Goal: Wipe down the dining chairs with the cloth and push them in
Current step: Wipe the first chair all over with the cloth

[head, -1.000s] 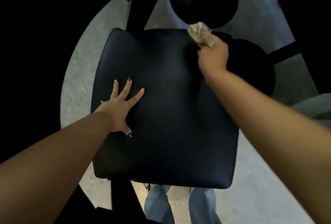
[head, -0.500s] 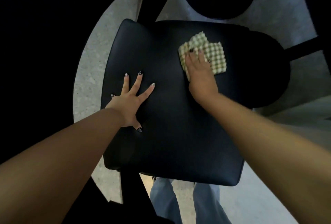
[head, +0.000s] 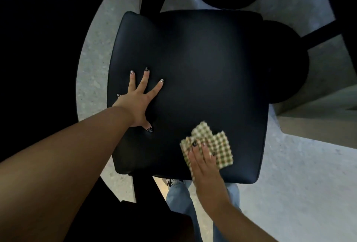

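Since 0.5 s ago: right hand (head: 204, 166) and cloth (head: 211, 146) have travelled from the seat's (head: 202, 64) far right area to its near edge. Right fingers lie straight, pressing the cloth flat on the seat. Left hand (head: 136, 102) unchanged: fingers spread, palm down on the seat's left side. Grey floor (head: 301, 183) below.

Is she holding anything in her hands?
Nothing is gripped. The right hand presses flat on the cloth's near left part; the left hand rests spread on the chair seat.
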